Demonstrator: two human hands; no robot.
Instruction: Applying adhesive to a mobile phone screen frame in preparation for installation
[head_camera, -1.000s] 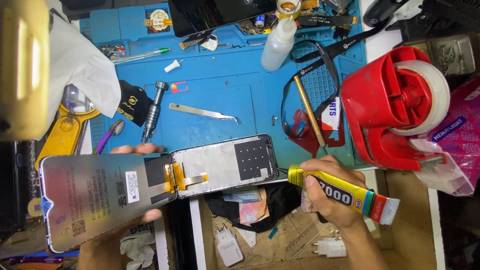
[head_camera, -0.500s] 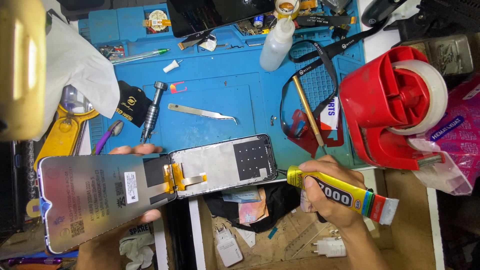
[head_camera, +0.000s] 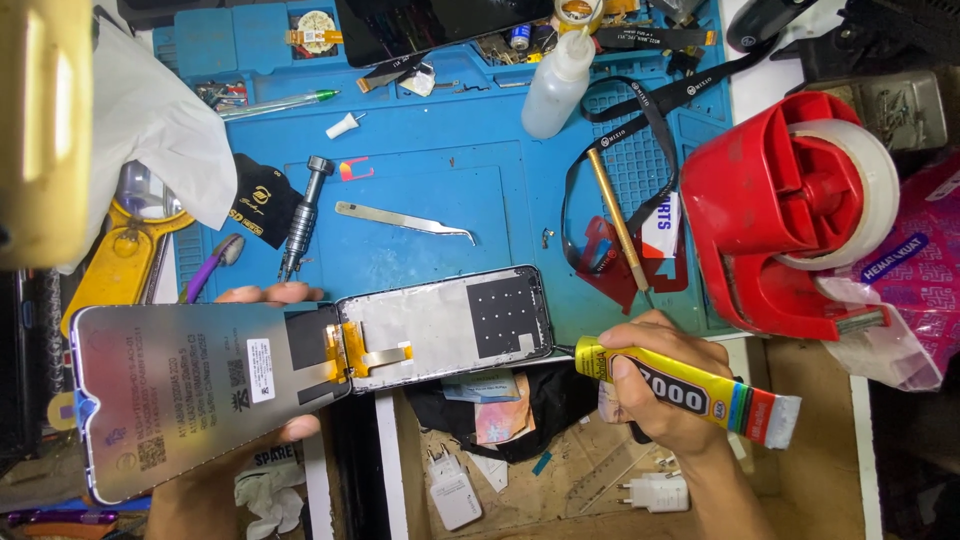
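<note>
Lying nearly level, the glue tube (head_camera: 690, 392), pinched in the right hand (head_camera: 655, 400), points its nozzle left at the phone frame (head_camera: 445, 325).

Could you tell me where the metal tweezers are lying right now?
In the head view, the tweezers lie untouched on the blue work mat, left of centre, just right of the small screwdriver and above the phone frame.

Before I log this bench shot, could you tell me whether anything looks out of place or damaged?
The phone frame overhangs the blue mat's front edge above an open drawer, with the screen panel folded out in the left hand. No visible damage; the right hand holds a glue tube.
</note>
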